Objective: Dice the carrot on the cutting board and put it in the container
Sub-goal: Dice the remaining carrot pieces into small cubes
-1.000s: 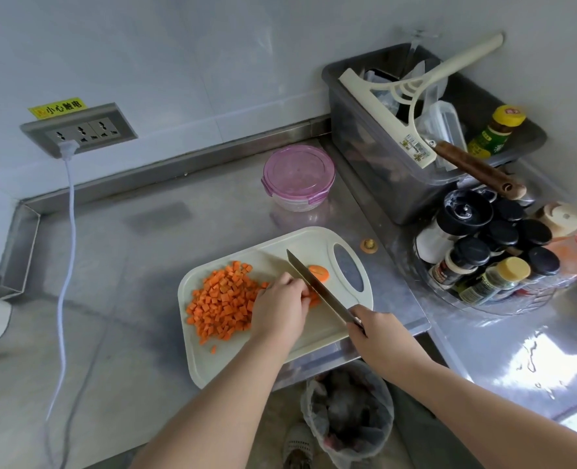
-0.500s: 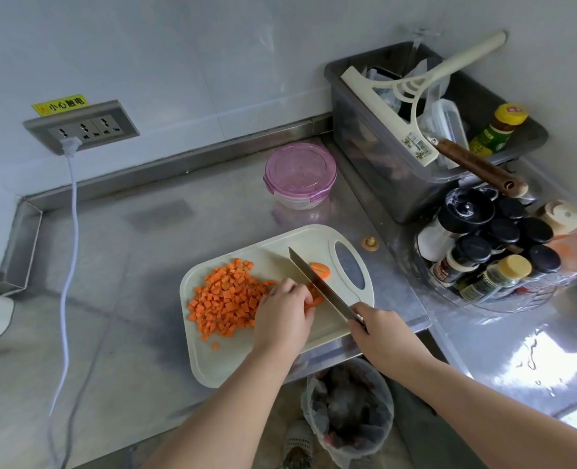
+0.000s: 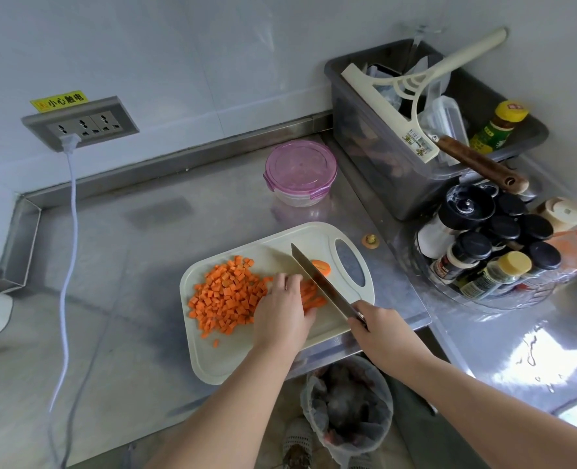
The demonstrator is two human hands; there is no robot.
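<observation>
Little has shifted since the earlier frames: the blade keeps its slant across the board and the left hand remains over the uncut pieces. At far left a wall socket [image 3: 80, 125] feeds a white cable [image 3: 67, 265] down onto the steel counter. The cutting board [image 3: 212, 360] sits at the counter's front edge. On its left half lies the diced carrot [image 3: 227, 296], a sizeable loose heap with a few stray cubes nearer the front. The left hand [image 3: 280, 313], fingers curled, holds down the carrot strips [image 3: 312, 299] just right of the heap. The knife [image 3: 321, 282] stands against those strips, its handle grasped by the right hand [image 3: 381, 328]. A carrot end piece [image 3: 321, 266] lies beyond the blade, near the board's handle hole. The container [image 3: 300, 170] stands behind the board, apart from it, pink lid on. Assessment: dicing is largely complete; the remaining strips need cutting, and opening the container and transferring the dice are both not yet begun.
</observation>
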